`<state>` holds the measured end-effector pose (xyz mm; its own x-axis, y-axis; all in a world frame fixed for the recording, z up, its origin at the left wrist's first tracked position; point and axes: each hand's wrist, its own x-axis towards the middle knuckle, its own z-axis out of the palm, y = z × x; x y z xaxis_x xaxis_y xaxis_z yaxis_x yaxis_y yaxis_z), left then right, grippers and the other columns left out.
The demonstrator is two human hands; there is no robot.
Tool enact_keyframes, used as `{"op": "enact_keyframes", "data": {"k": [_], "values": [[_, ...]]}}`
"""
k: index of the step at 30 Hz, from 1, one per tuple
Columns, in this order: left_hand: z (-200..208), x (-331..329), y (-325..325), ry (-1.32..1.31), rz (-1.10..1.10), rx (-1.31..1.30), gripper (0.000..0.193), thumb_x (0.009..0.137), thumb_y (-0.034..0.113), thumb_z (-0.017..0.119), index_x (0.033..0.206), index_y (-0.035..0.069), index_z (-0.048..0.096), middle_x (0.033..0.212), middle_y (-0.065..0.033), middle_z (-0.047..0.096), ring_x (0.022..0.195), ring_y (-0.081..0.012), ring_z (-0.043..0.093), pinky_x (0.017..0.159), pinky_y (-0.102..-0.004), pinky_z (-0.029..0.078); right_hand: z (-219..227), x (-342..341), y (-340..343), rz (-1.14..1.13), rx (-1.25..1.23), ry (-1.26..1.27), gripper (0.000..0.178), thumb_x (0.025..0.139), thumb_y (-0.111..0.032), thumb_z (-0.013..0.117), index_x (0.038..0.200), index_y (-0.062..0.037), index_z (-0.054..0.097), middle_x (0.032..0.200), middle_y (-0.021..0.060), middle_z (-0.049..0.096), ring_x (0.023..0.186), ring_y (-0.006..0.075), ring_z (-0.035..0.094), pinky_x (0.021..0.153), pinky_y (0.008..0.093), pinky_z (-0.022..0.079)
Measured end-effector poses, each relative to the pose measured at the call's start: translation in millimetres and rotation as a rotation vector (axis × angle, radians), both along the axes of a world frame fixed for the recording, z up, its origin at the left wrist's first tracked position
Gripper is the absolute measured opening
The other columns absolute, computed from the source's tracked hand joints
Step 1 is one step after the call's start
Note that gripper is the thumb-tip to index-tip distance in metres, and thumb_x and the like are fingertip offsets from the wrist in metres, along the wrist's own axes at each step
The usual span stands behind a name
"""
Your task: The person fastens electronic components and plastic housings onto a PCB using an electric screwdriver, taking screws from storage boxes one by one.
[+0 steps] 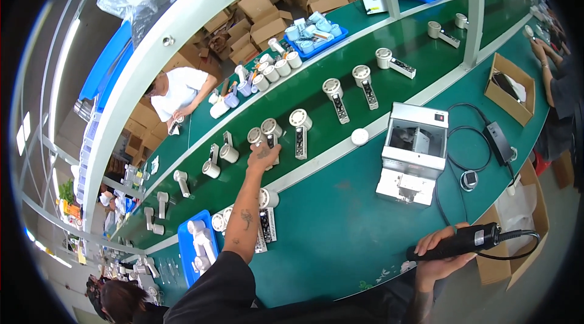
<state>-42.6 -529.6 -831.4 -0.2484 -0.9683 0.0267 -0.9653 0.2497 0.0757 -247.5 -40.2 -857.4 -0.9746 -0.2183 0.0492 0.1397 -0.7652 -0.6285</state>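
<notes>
Wearer is showing a black short-sleeved top; the sleeve is ending above the elbow of the left arm, leaving the forearm bare. Left forearm is carrying a small dark tattoo mid-length, and the left hand (263,155) a mark on its back. Right hand (439,257) and wrist are appearing bare, ungloved.

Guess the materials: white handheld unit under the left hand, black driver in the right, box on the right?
Left hand touches a white handheld unit: likely moulded plastic, smooth and slightly glossy, round head, dark panel on the handle. Right hand grips a black electric screwdriver: matte black plastic body by its look, silvery band probably metal or a label, rubbery cable. Open brown box: corrugated cardboard, dull brown with raw edges.
</notes>
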Motion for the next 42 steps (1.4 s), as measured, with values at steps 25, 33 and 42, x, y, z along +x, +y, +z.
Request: {"op": "enact_keyframes", "data": {"k": [25, 33, 42], "values": [[144, -93, 154, -0.072, -0.715, -0.096, 0.051, 0.088, 0.010, 0.070, 0.136, 0.015, 0.054, 0.124, -0.0236, 0.065, 0.109, -0.0401, 0.065, 0.086, -0.0490, 0.054, -5, -5, 13, -0.018, -0.007, -0.083, 0.081, 0.097, -0.078, 0.029, 0.134, -0.0056, 0.034, 0.066, 0.0069, 0.046, 0.043, 0.0179, 0.046, 0.041, 0.0306, 0.043], [100, -122, 5, -0.118, -1.015, 0.299, 0.063, 0.071, 0.007, 0.080, 0.129, 0.005, 0.058, 0.123, -0.0157, 0.062, 0.116, -0.0356, 0.060, 0.102, -0.0405, 0.048, -5, 4, 22, 0.057, 0.114, 0.067, 0.092, 0.093, -0.082, 0.039, 0.143, -0.0057, 0.026, 0.072, 0.0078, 0.050, 0.050, 0.0200, 0.051, 0.049, 0.0364, 0.048], [115, -96, 238, 0.366, -0.893, 0.417, 0.054, 0.077, 0.019, 0.084, 0.122, 0.003, 0.059, 0.111, -0.0180, 0.067, 0.100, -0.0338, 0.069, 0.089, -0.0388, 0.055, 108, -48, -21, -0.148, -0.077, 0.229, 0.097, 0.084, -0.090, 0.041, 0.136, -0.0078, 0.034, 0.061, 0.0059, 0.045, 0.040, 0.0187, 0.045, 0.037, 0.0331, 0.041]]}}
